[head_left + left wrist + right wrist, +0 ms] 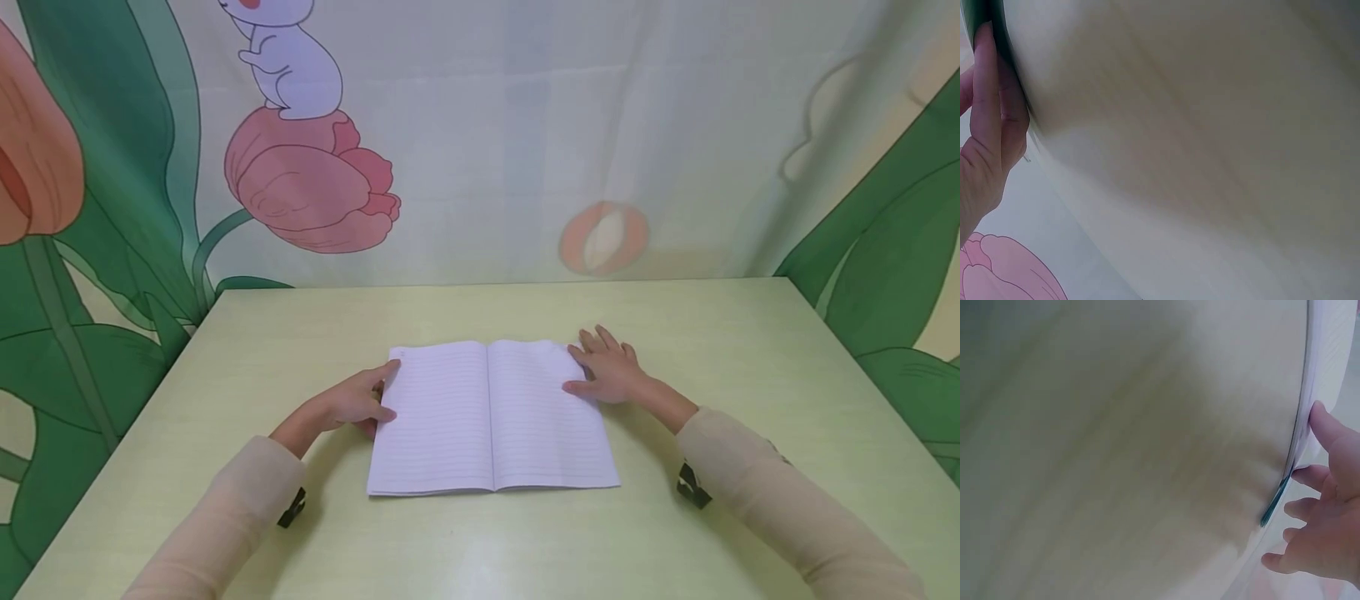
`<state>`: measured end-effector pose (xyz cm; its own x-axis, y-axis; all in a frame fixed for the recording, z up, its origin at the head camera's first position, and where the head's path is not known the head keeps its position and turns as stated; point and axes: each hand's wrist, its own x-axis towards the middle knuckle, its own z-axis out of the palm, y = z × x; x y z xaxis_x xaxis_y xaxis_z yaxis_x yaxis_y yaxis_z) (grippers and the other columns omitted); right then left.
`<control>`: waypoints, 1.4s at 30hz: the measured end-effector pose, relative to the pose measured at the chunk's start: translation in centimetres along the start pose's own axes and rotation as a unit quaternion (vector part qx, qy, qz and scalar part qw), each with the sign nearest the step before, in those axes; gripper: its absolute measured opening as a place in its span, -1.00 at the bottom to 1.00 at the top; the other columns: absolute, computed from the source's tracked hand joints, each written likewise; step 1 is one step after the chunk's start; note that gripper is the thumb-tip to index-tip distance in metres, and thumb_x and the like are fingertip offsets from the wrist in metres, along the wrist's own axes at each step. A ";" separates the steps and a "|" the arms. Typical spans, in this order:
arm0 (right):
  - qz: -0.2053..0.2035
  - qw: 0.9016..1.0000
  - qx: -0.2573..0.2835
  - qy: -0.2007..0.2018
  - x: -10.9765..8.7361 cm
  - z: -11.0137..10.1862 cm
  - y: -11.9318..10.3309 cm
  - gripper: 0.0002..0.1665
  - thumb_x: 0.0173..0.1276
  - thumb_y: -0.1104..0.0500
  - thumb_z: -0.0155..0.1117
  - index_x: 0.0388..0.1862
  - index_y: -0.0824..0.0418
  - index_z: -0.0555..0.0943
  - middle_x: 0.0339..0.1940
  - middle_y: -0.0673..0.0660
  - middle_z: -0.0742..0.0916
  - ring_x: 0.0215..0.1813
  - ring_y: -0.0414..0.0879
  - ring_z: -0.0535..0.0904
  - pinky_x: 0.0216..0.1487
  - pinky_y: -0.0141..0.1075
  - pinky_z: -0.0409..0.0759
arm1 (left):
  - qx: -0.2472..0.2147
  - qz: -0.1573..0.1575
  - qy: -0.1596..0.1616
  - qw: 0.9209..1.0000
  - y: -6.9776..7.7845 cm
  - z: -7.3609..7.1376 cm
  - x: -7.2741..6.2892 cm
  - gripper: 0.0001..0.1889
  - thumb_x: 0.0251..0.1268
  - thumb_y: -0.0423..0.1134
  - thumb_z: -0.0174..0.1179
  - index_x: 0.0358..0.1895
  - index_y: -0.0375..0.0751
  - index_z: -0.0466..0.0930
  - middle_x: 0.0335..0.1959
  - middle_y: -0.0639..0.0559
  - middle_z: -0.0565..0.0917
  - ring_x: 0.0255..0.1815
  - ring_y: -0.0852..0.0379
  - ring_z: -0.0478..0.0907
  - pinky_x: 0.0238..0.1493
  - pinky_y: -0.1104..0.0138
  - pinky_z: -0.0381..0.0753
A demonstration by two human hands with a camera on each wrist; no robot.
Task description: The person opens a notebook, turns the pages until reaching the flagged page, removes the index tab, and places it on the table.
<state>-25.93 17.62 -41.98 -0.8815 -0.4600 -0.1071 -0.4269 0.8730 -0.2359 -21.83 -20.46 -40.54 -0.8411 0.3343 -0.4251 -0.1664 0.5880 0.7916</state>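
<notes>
An open notebook (435,425) with lined white pages lies on the table. At its left edge, my left hand (348,402) rests with the thumb and index fingertip on the left page; the other fingers are partly hidden beside the edge. My right hand (611,373) has its fingers spread at the upper right corner. Its thumb and index finger touch the right page, and that corner looks slightly bent. Seen from the right wrist, the right hand (1329,506) touches the page edges, with a strip of dark green cover (1274,503) showing below them.
The pale wooden table (465,550) reaches back to a curtain (480,167) printed with flowers, leaves and a white rabbit. Both forearms wear light sleeves (765,492), with black straps (693,486) beneath the wrists.
</notes>
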 end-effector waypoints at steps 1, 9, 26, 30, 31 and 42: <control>-0.004 1.000 0.001 0.005 0.0 -0.1 -0.1 -0.19 0.25 -0.15 0.13 0.33 0.32 0.26 0.37 0.39 0.15 0.40 0.30 -0.19 0.18 0.29 -0.05 | -0.002 -0.001 0.000 1.000 0.0 0.0 0.0 -0.13 0.14 -0.55 0.12 0.44 -0.23 -0.22 -0.05 -0.31 0.33 -0.49 0.05 0.50 -0.49 0.24 0.56; -0.026 0.994 0.083 0.074 -0.3 -0.2 -0.9 -0.50 0.15 0.02 0.28 -0.08 0.40 0.55 0.02 0.35 0.56 0.21 0.29 0.25 0.06 0.17 0.26 | -0.001 -0.005 -0.001 1.000 0.1 -0.1 0.0 -0.12 0.14 -0.55 0.13 0.44 -0.22 -0.23 -0.05 -0.32 0.34 -0.48 0.05 0.50 -0.49 0.24 0.56; 0.037 0.884 0.466 -0.014 -0.8 -1.4 -6.9 -0.52 0.28 0.12 0.16 0.11 0.36 0.43 -0.21 0.19 0.66 -0.28 -0.09 0.58 -0.25 -0.27 0.52 | -0.004 -0.011 -0.002 1.000 0.1 -0.1 0.2 -0.12 0.14 -0.55 0.13 0.44 -0.20 -0.23 -0.05 -0.32 0.33 -0.48 0.04 0.50 -0.50 0.25 0.55; 0.018 0.860 0.509 -0.041 0.0 -0.8 -8.6 -0.52 0.32 0.10 0.11 0.15 0.32 0.39 -0.18 0.18 0.66 -0.24 -0.09 0.59 -0.23 -0.26 0.53 | -0.009 -0.011 -0.004 1.000 0.1 -0.2 0.1 -0.12 0.15 -0.55 0.12 0.44 -0.20 -0.25 -0.01 -0.34 0.32 -0.47 0.04 0.51 -0.49 0.24 0.56; 0.011 0.856 0.515 -0.047 0.2 -0.6 -9.1 -0.51 0.33 0.10 0.10 0.16 0.32 0.38 -0.18 0.18 0.66 -0.25 -0.09 0.59 -0.24 -0.26 0.53 | -0.011 -0.012 -0.005 1.000 0.0 -0.2 0.1 -0.11 0.15 -0.55 0.11 0.44 -0.20 -0.25 0.01 -0.34 0.31 -0.47 0.04 0.51 -0.48 0.24 0.56; -0.031 0.874 0.481 -0.059 1.4 1.4 -13.3 -0.64 0.32 0.10 0.12 -0.05 0.36 0.50 -0.41 0.08 0.66 -0.43 -0.20 0.48 -0.38 -0.35 0.47 | -0.026 -0.009 -0.008 1.000 -0.3 -0.4 0.1 -0.15 0.19 -0.52 0.08 0.45 -0.19 -0.25 -0.03 -0.32 0.33 -0.46 0.03 0.51 -0.50 0.24 0.55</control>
<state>-21.16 5.14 -40.29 -0.8114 -0.5649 -0.1502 -0.0569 0.3320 -0.9416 -22.07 -20.88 -40.71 -0.8301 0.3358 -0.4451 -0.2072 0.5553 0.8054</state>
